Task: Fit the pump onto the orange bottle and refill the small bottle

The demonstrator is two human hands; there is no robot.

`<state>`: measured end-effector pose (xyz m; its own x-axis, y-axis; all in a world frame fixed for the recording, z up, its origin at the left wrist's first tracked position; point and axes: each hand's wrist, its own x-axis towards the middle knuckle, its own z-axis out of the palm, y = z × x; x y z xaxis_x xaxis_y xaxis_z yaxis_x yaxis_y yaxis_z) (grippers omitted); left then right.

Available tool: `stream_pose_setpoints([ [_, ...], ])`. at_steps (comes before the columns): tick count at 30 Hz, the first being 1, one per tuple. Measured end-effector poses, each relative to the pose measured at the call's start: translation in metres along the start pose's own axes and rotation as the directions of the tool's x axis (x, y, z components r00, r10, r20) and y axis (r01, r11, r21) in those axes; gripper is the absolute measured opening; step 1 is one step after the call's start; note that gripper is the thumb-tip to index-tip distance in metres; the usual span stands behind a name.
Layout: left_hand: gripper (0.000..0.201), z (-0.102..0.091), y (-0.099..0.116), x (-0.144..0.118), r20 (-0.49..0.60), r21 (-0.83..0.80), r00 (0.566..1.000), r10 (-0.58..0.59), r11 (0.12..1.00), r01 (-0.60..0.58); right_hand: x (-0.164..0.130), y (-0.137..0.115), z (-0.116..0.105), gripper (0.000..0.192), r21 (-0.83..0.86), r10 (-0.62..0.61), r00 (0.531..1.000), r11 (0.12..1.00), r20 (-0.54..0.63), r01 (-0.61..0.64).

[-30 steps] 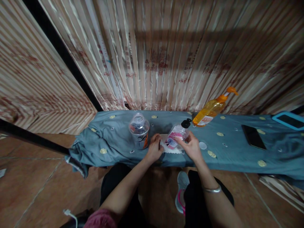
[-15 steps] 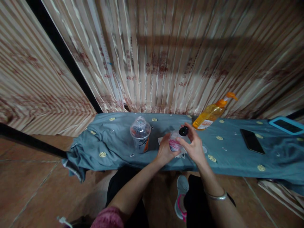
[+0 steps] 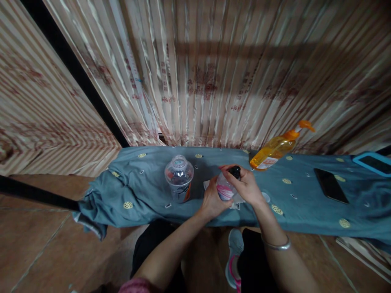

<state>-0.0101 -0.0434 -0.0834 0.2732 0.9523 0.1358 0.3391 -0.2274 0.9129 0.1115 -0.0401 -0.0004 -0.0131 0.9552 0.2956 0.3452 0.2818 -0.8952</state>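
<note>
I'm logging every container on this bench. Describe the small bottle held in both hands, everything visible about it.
The small bottle is clear plastic with a pink and white label and a black cap. It stands roughly upright, above the blue patterned cloth and a white cloth beneath it. The left hand wraps its lower body; the right hand covers its upper side, fingers at the cap. Its contents cannot be made out.
</note>
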Motion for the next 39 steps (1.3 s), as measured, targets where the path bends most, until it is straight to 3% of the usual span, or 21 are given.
stream_pose_setpoints([
  [4, 0.082, 0.000, 0.001, -0.001, 0.006, -0.010, 1.000, 0.015, 1.000, -0.015, 0.000, 0.001, -0.008, 0.028, 0.073, -0.011, 0.999, 0.997, 0.034, 0.008],
  [8, 0.082, 0.003, 0.000, -0.002, 0.005, -0.018, 0.998, 0.056, 0.998, -0.056, -0.005, 0.006, -0.012, 0.044, 0.136, -0.001, 0.994, 0.991, -0.110, 0.016],
  [12, 0.079, 0.003, -0.001, -0.002, 0.010, -0.013, 0.998, 0.062, 0.998, -0.062, -0.007, 0.007, -0.015, 0.037, 0.144, 0.014, 0.983, 0.989, -0.185, 0.013],
  [20, 0.081, -0.002, 0.003, -0.002, 0.025, -0.024, 0.999, 0.036, 0.999, -0.036, -0.008, -0.002, -0.022, 0.026, 0.214, 0.015, 1.000, 0.977, -0.009, -0.013],
  [26, 0.082, -0.002, 0.002, -0.004, 0.027, -0.040, 0.998, 0.050, 0.998, -0.049, -0.010, 0.003, -0.024, 0.028, 0.244, 0.008, 1.000, 0.970, -0.019, -0.003],
  [32, 0.081, -0.002, 0.003, -0.004, 0.031, -0.050, 0.997, 0.064, 0.997, -0.063, -0.012, -0.004, -0.030, 0.020, 0.216, -0.015, 0.998, 0.976, 0.067, 0.000],
  [39, 0.078, -0.001, 0.004, -0.005, 0.027, -0.029, 0.999, 0.040, 0.999, -0.039, -0.012, -0.002, -0.027, 0.034, 0.262, -0.016, 0.999, 0.965, 0.032, 0.007],
])
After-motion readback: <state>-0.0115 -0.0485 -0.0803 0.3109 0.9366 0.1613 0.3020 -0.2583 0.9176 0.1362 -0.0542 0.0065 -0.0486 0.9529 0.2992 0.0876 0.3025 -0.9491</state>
